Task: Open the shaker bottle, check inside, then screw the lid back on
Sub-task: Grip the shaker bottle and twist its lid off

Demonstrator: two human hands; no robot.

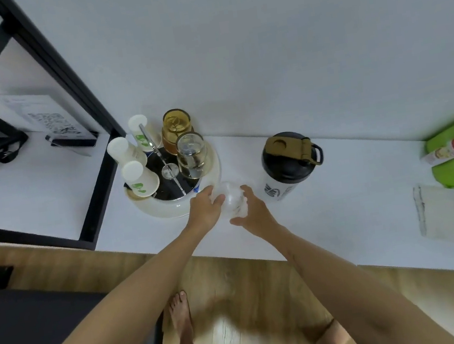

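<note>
Shaker bottle (285,164) upright on the white counter (341,214), black lid on, right of both hands, left hand (204,210) and right hand (254,211) fingers curled around a blurred clear glass (231,200), round tray (167,208) of cups just left.

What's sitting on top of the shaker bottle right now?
A black screw lid with a tan flip cap and carry loop tops the shaker bottle. The lid hides the contents. Neither hand touches it.

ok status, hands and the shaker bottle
Left hand and right hand both grip a clear glass cup. White shaker bottle with black lid stands untouched, lid on. Nothing blocking it.
</note>
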